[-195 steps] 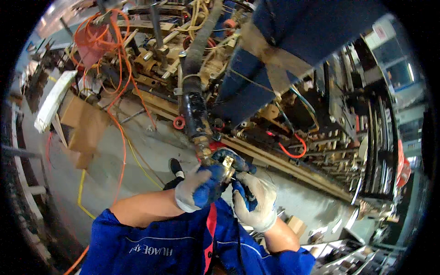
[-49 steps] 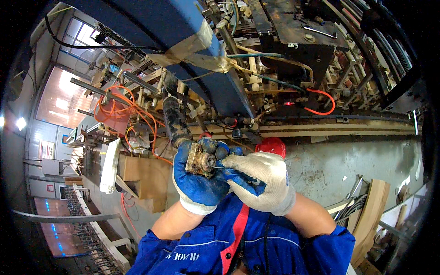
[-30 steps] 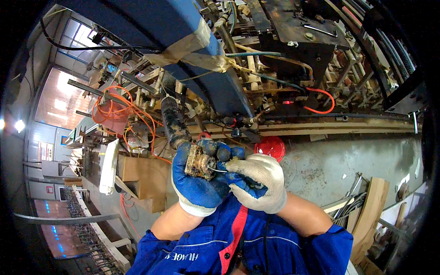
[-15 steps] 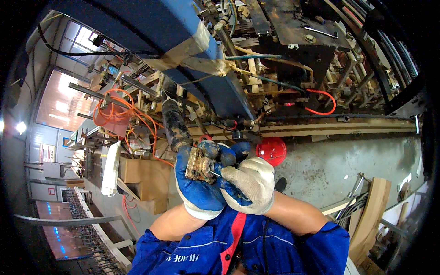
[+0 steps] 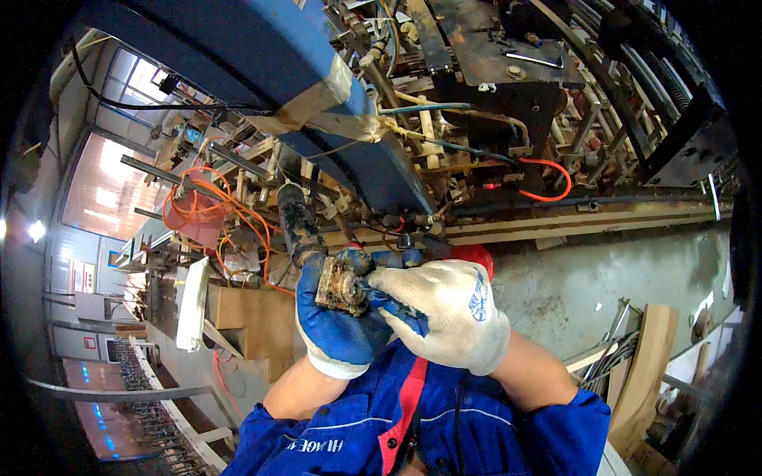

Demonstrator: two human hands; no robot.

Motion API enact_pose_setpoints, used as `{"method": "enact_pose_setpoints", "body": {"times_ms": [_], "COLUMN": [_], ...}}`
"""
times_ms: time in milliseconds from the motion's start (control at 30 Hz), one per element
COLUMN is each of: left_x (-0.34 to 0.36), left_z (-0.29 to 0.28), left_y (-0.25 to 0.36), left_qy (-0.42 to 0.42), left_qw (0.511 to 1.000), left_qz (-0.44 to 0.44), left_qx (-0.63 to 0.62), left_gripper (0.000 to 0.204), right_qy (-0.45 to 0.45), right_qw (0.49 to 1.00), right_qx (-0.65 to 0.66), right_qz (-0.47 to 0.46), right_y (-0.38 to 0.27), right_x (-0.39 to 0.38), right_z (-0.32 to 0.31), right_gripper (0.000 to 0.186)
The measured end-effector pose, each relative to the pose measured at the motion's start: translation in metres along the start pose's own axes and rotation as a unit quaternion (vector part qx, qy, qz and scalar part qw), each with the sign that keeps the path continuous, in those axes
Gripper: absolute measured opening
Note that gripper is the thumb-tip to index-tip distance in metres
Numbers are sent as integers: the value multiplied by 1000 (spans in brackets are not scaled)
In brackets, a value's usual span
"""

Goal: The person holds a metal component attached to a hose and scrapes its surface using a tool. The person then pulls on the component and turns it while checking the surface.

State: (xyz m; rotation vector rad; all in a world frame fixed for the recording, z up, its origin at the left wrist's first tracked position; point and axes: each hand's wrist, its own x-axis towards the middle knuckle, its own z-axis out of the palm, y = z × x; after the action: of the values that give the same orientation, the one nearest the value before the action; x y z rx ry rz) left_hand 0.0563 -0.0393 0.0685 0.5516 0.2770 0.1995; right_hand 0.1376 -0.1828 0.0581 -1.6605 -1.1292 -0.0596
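Observation:
My left hand (image 5: 337,339), in a white glove with a blue coated palm, is closed around a grimy, squarish metal part (image 5: 340,285) crusted with brown dirt. The part is held in front of my chest. My right hand (image 5: 448,313), gloved the same way, has its fingers pinched together against the part's right side. What those fingers hold is hidden at their tips. Just beyond my left hand, a dark, dirty cylindrical tube (image 5: 300,226) slants up towards the machine.
A blue machine beam (image 5: 349,151) crosses overhead, with hoses and rods behind it. A red bucket (image 5: 475,255) stands on the floor beyond my right hand. Cardboard boxes (image 5: 242,317) and a tangle of orange hose (image 5: 226,198) are left; wooden planks (image 5: 647,373) lie right.
My right hand has turned over, its back now showing, and shifted slightly right. A thin metal piece visible at its fingertips before is now covered. The left hand keeps its hold.

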Motion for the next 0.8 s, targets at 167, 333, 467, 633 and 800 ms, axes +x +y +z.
{"method": "enact_pose_setpoints", "body": {"times_ms": [167,333,467,633,800], "left_x": [1,2,0,2,2], "left_z": [-4,-3,-3,-2,1], "left_y": [4,3,2,3,1], "left_qy": [18,2,9,-18,-19], "left_qw": [999,999,999,999,999], "left_qz": [28,46,50,32,25], "left_qx": [41,-9,4,0,-11], "left_gripper": [51,50,50,50,49], "right_qy": [29,55,52,24,10], "right_qw": [997,992,992,996,995], "right_qx": [65,110,112,90,100], "right_qz": [-12,3,-7,-1,25], "right_y": [9,7,9,7,4], "right_x": [-7,-9,-11,-8,-6], "right_z": [-6,-3,3,0,-5], "right_gripper": [30,31,31,29,26]}}
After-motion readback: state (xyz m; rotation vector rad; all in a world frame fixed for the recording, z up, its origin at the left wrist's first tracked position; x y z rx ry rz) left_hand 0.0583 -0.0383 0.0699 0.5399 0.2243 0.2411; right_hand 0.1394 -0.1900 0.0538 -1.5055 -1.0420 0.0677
